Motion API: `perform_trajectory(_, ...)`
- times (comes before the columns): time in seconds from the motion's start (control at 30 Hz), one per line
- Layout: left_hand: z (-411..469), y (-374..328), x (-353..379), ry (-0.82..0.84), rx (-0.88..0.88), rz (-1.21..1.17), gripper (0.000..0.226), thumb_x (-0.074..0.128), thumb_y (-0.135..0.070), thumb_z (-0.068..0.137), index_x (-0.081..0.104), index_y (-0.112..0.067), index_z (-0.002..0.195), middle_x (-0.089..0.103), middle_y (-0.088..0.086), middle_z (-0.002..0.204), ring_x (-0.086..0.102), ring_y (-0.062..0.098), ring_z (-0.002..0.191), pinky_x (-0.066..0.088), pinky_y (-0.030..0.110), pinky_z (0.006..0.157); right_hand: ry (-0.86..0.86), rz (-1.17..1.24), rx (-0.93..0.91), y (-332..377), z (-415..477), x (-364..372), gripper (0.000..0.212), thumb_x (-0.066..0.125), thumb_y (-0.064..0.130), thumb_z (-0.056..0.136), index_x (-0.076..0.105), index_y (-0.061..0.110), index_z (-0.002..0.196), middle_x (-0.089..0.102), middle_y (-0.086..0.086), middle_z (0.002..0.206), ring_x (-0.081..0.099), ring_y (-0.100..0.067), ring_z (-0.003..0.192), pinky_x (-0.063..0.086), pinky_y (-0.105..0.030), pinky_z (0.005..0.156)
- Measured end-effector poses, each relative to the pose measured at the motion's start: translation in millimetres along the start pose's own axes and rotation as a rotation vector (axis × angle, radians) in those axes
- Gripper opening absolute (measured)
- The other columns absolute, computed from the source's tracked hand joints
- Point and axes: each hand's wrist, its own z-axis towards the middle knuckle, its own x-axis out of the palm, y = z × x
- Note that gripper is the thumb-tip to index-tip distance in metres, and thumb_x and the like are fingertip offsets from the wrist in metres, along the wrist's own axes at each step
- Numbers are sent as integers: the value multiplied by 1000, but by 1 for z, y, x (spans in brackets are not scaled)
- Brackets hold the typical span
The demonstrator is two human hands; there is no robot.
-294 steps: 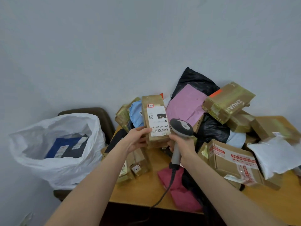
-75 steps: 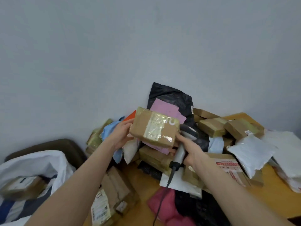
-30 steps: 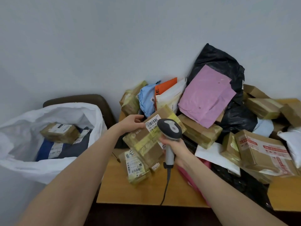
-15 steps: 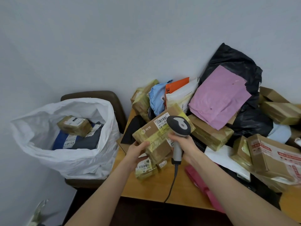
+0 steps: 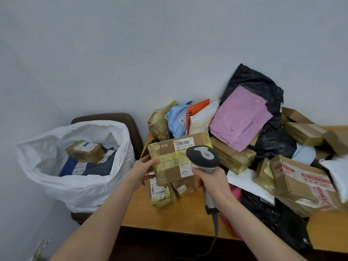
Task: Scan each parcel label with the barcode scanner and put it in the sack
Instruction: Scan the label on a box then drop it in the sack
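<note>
My left hand (image 5: 141,171) grips the left end of a taped brown cardboard parcel (image 5: 173,159), held above the table with its white barcode label (image 5: 183,144) facing up. My right hand (image 5: 211,182) holds the grey barcode scanner (image 5: 203,158) by its handle, its head right over the parcel's label side. The white sack (image 5: 75,181) stands open on a brown chair (image 5: 131,129) at the left. Inside it lie a small taped box (image 5: 84,151) and a dark blue mailer (image 5: 98,166).
A wooden table (image 5: 180,219) carries a heap of parcels: small labelled boxes (image 5: 162,194) under my hands, a pink mailer (image 5: 239,117), black bags (image 5: 271,140), brown boxes (image 5: 301,178) at right, white mailers (image 5: 337,172). The scanner cable (image 5: 216,228) hangs over the front edge. A grey wall stands behind.
My left hand has shifted from under the parcel to its left end, and the parcel now lies flatter. The scanner stays over the label.
</note>
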Motion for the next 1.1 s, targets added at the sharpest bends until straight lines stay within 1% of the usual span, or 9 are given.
perform_trajectory(0.1,-4,-4,1,4,16,17,62,71,-18,84,45,-15,140,71,7,105,68,22,96,56,38,76,-9,-27,11,2,-7,-4,20,69,17,84,65,7,68,59,-3,46,49,-14,40,44,-27,50)
perform_trajectory(0.27,-4,-3,0,12,29,31,60,69,-18,85,46,-14,140,71,9,106,68,26,98,56,41,80,-18,-34,29,4,-12,-5,22,70,17,84,64,7,65,57,-2,44,49,-14,40,44,-28,51)
perform_trajectory(0.43,-7,-7,-2,21,35,40,56,68,-18,87,48,-15,139,71,9,105,69,24,91,55,36,72,-17,-10,29,5,-13,-4,23,69,18,84,63,6,64,58,-4,47,48,-18,42,43,-30,52)
perform_trajectory(0.57,-9,-9,-8,-8,40,51,55,68,-20,86,50,-17,138,72,6,102,70,21,88,55,33,68,6,-5,26,6,-13,2,24,70,19,82,63,5,64,59,-6,50,48,-20,44,43,-32,55)
perform_trajectory(0.7,-13,-11,-15,-13,54,67,52,67,-20,87,51,-18,137,72,4,100,68,17,84,53,29,64,27,37,34,8,-15,8,20,71,17,82,64,5,68,58,-7,51,48,-19,44,43,-32,53)
perform_trajectory(0.83,-16,-11,-22,-23,64,70,52,67,-21,87,51,-18,136,71,6,104,67,21,92,53,32,70,48,89,43,11,-20,12,18,71,16,83,64,4,71,57,-6,50,46,-17,41,41,-29,48)
perform_trajectory(0.93,-23,-16,-24,-40,56,42,43,66,-19,88,55,-18,130,71,4,99,66,20,90,54,35,73,69,144,38,19,-18,16,14,70,15,85,64,4,81,58,-7,51,47,-16,41,41,-27,45)
perform_trajectory(1.0,-30,-26,-30,-69,75,33,38,65,-19,89,57,-19,126,70,4,99,65,21,89,54,37,79,91,168,24,27,-13,25,15,70,15,85,64,3,88,60,-6,52,50,-17,43,44,-27,47)
perform_trajectory(1.1,-39,-43,-56,-142,117,24,36,65,-20,88,59,-19,123,69,4,103,65,22,92,54,35,75,143,203,12,42,-1,50,16,69,16,86,62,4,94,60,-2,51,53,-14,45,47,-26,48)
